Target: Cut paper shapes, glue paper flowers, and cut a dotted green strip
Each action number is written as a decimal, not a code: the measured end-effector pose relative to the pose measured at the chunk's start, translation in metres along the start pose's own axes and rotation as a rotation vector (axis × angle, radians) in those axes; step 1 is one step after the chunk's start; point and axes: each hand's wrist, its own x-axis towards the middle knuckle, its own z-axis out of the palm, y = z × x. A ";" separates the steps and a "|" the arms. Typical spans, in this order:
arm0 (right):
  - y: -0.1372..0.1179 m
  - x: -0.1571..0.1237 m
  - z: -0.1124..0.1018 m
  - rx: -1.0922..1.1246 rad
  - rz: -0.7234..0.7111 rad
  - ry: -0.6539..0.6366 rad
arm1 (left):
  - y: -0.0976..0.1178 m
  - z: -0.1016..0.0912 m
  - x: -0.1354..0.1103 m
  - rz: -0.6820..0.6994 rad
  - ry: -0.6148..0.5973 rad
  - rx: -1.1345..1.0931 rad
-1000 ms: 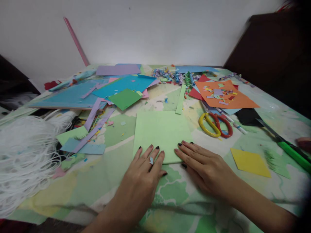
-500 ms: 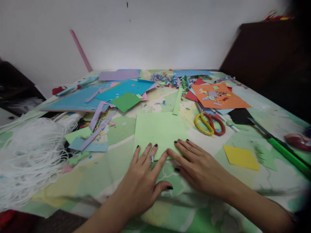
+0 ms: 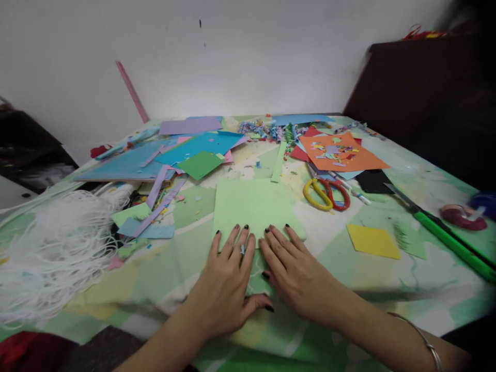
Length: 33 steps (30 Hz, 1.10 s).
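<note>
A light green sheet of paper (image 3: 251, 204) lies flat on the table in front of me. My left hand (image 3: 228, 281) rests palm down at its near edge, with fingers spread and fingertips on the paper. A small bluish ring or paper scrap shows on one of its fingers. Beside it, my right hand (image 3: 292, 274) lies palm down too, its fingertips on the same near edge. Its fingers are stretched out and close together, and its thumb is bent partly under the palm. Neither hand grips anything.
White cord (image 3: 65, 248) is heaped at the left. Scissors with yellow and red handles (image 3: 318, 194), a green cutter knife (image 3: 449, 243) and a yellow paper piece (image 3: 372, 241) lie at the right. Orange paper (image 3: 349, 160) bears scraps. Blue paper (image 3: 205, 144) lies behind.
My right hand has shifted slightly along the paper's near edge, its fingers drawn closer together. The left hand stays nearly in place. The whole view has shifted a little.
</note>
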 end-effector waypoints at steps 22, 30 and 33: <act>0.021 -0.019 0.000 0.091 0.092 0.135 | -0.048 -0.010 -0.035 0.093 0.056 -0.229; 0.030 -0.037 -0.005 0.024 0.227 0.179 | -0.053 -0.008 -0.049 0.017 0.109 -0.240; 0.032 -0.043 -0.002 -0.036 0.262 0.218 | -0.054 -0.003 -0.053 -0.043 0.193 -0.254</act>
